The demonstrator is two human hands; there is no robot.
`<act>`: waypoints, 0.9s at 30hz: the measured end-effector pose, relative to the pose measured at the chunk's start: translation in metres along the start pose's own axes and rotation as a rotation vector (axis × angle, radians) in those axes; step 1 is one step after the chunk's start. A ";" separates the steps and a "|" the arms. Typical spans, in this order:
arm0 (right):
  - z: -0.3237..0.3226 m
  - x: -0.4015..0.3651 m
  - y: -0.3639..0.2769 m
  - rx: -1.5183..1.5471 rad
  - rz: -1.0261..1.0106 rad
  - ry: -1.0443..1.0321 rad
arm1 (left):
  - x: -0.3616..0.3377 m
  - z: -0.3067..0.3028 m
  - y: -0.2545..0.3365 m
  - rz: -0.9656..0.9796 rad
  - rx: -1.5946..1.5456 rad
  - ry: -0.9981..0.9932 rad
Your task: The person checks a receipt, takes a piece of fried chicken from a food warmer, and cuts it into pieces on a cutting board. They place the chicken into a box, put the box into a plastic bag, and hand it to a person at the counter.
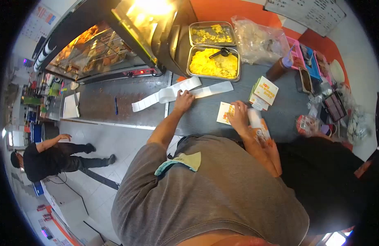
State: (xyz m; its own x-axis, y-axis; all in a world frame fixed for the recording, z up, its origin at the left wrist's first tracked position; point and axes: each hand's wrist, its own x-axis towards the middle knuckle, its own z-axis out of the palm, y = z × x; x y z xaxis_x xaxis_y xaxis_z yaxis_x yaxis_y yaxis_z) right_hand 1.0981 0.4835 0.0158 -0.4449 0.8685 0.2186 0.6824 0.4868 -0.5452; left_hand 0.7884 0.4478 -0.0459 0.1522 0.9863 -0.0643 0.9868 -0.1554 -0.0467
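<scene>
My left hand (pixel 184 101), fingers bent together, grips a long strip of white paper labels (pixel 167 95) that curls across the counter. Another length of the strip (pixel 216 89) runs off to its right. With my right hand (pixel 238 117) I hold a small white printed carton (pixel 224 112), its fingers curled over the right edge. Close beside that hand is an orange-and-white packet (pixel 260 130), and another person's hand (pixel 272 151) appears to be at it. Above lies a stack of similar printed cartons (pixel 264 92).
Two metal trays of yellow food (pixel 214 62) (pixel 212 33) stand at the back, beside a lit food warmer (pixel 95 55). A plastic bag (pixel 259 40), a sauce bottle (pixel 279 67) and a blue pen (pixel 116 105) are around. A person in black (pixel 54 158) stands left; another sleeve (pixel 325 176) is right.
</scene>
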 end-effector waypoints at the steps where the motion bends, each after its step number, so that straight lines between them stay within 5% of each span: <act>1: 0.008 0.003 -0.009 0.062 -0.047 0.014 | -0.004 -0.009 -0.004 -0.024 -0.047 0.074; 3: 0.007 0.009 -0.033 0.203 -0.139 0.009 | -0.006 -0.027 -0.004 0.068 -0.099 0.285; 5: 0.001 0.019 -0.071 0.202 -0.239 0.006 | -0.022 -0.112 0.009 0.188 -0.122 -0.051; 6: 0.005 0.025 -0.086 0.223 -0.297 0.024 | -0.031 -0.133 0.011 0.220 -0.098 -0.043; 8: 0.042 0.035 -0.090 0.253 -0.163 -0.373 | -0.047 -0.156 0.005 0.246 -0.035 0.011; 9: 0.048 0.031 -0.101 0.260 -0.136 -0.369 | -0.054 -0.164 0.008 0.269 -0.039 -0.006; 11: 0.048 0.033 -0.127 0.900 0.111 -0.290 | -0.066 -0.179 0.009 -0.095 0.026 0.530; 12: 0.077 0.031 -0.124 1.002 0.074 -0.171 | -0.073 -0.173 0.007 -0.087 0.027 0.526; 14: 0.066 0.033 -0.137 1.119 0.215 -0.192 | -0.090 -0.152 -0.001 -0.425 -0.653 0.636; 17: 0.032 0.033 -0.154 1.226 0.389 -0.231 | -0.109 -0.155 0.008 -0.573 -1.662 0.087; 19: 0.018 0.031 -0.167 1.274 0.352 -0.118 | -0.108 -0.182 0.032 -0.256 -1.774 0.353; 23: -0.017 0.033 -0.190 1.258 0.256 0.014 | -0.108 -0.207 0.028 -0.276 -1.699 0.436; 25: -0.031 0.034 -0.195 1.011 0.050 0.090 | -0.110 -0.215 0.023 -0.093 -1.492 0.422; 27: -0.050 0.036 -0.205 0.897 -0.021 0.113 | -0.114 -0.228 0.023 -0.117 -1.542 0.494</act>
State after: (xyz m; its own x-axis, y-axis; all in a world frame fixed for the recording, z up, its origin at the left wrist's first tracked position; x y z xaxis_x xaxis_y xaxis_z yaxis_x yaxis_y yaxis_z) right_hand 0.9713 0.4201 0.1757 -0.3603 0.8871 0.2884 -0.0552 0.2884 -0.9559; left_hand 0.8066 0.3443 0.1881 -0.2217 0.9563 0.1907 0.0629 -0.1811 0.9814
